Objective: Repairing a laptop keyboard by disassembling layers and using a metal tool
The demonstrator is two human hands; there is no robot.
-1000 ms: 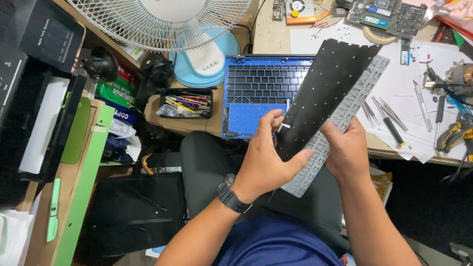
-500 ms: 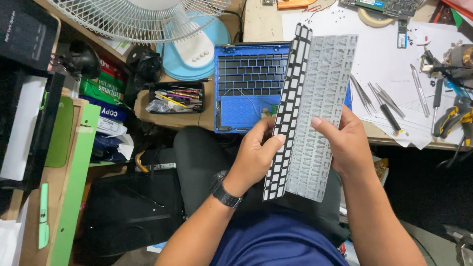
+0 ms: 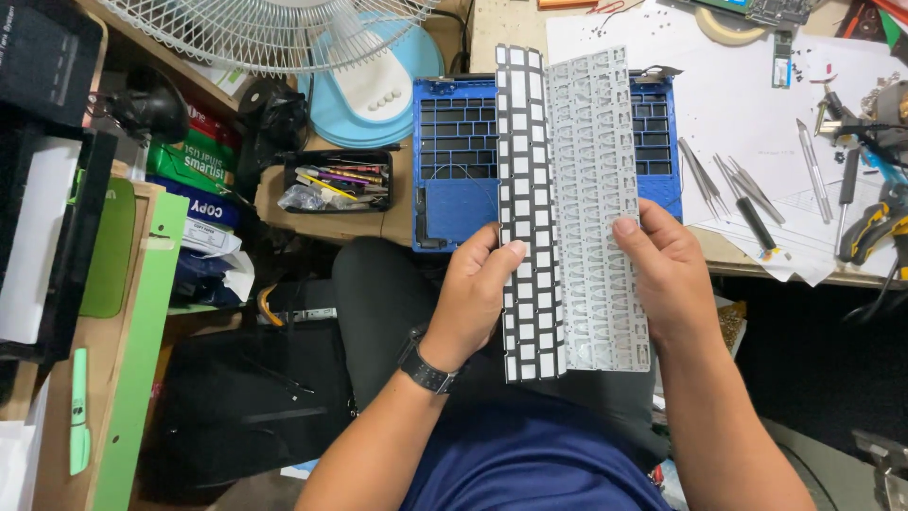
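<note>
Keyboard parts fill the middle of the view: a grey metal keyboard plate [image 3: 601,218] with a black backing sheet [image 3: 528,208] peeling off along its left edge, both held upright above the person's lap and in front of the desk [image 3: 492,28]. Behind them on the desk lies a blue laptop shell [image 3: 454,161] with empty key openings, partly covered by the plate. A white fan [image 3: 274,33] on a pale blue base stands to the left of the shell.

The left hand [image 3: 473,293] grips the black sheet at its left edge near the lower half, thumb [image 3: 506,254] pressed on the front face and the other fingers curled behind. The right hand [image 3: 667,274] clasps the grey plate at its right edge, thumb [image 3: 629,229] on the front and fingers wrapped around the back. Both hands are closed on the parts, which lie between them.

A small black tray of pens [image 3: 340,180] sits left of the shell. Tweezers [image 3: 705,170] rest on white paper [image 3: 747,104] to the right.
</note>
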